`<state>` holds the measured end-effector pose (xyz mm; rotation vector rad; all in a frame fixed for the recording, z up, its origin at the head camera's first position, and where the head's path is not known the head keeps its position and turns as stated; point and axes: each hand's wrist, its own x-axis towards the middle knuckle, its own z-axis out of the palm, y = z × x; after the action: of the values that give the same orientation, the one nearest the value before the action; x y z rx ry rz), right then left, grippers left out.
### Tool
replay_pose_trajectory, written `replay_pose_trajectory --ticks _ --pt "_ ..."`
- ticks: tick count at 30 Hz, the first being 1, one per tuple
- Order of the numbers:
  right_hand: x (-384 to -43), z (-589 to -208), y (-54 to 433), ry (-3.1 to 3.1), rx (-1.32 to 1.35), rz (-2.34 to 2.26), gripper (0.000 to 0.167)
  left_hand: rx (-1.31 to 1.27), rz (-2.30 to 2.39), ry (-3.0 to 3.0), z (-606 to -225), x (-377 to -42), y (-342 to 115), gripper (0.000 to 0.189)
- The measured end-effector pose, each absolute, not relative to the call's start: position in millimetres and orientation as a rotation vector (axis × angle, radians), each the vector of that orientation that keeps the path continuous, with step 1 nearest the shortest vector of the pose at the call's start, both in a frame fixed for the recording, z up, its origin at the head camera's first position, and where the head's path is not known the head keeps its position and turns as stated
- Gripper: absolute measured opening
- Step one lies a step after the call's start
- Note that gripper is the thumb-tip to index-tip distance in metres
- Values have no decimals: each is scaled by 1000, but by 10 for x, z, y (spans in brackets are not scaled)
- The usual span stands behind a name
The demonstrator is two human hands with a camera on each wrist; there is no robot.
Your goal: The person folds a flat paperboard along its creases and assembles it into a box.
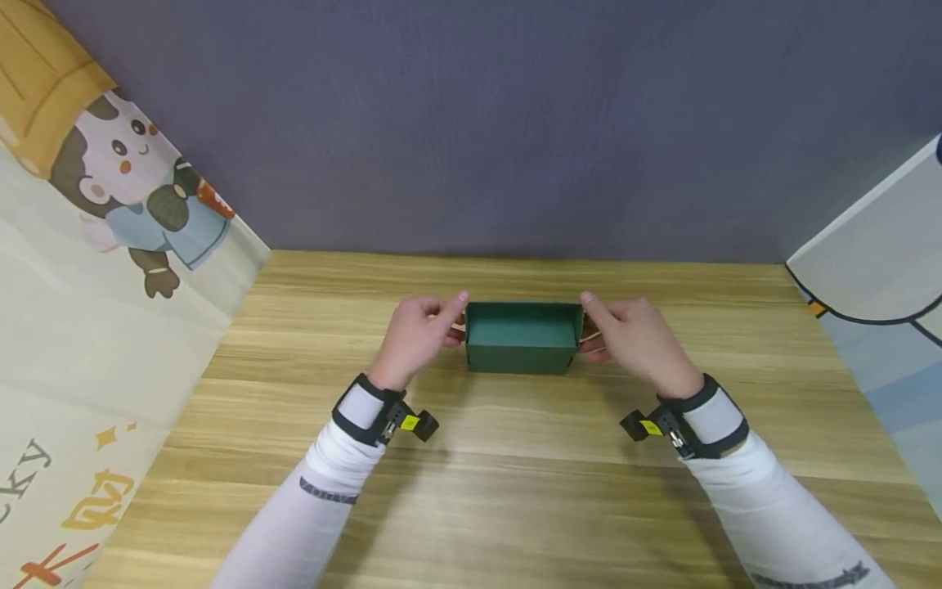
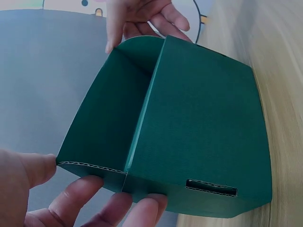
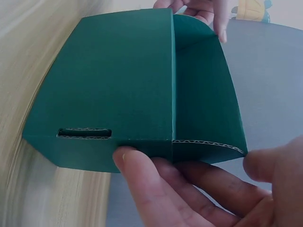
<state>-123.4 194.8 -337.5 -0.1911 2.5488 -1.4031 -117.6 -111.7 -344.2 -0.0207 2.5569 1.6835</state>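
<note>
A green cardboard box (image 1: 523,360) with an open front and top stands between my hands at the middle of the wooden table. Its raised back panel (image 2: 99,113) and corrugated cut edges show in the left wrist view. My left hand (image 1: 423,334) holds the left end, thumb at the back panel's corner and fingers along the side wall. At the other end my right hand (image 1: 633,339) grips in the same manner, its thumb on the back corner. A narrow slot (image 3: 85,133) is cut low near the right side's fold. Nothing is visible inside the box.
The wooden tabletop (image 1: 515,507) spreads around the box. Behind it rises a dark blue-grey backdrop (image 1: 500,131). Printed cartoon sheets flank the table, a left sheet (image 1: 44,343) and a right sheet (image 1: 883,270). Each wrist wears a strapped camera.
</note>
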Motion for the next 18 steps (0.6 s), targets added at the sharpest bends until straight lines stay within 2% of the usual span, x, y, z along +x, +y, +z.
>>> replay_pose_trajectory --ticks 7,18 --pt "-1238 -3361 1988 2433 -195 -1483 70 2 1720 2488 -3468 -1199 -1159 47" --pt "-1242 -3389 2004 2370 -200 -1523 59 -12 1812 2340 -3510 -1200 -1183 41"
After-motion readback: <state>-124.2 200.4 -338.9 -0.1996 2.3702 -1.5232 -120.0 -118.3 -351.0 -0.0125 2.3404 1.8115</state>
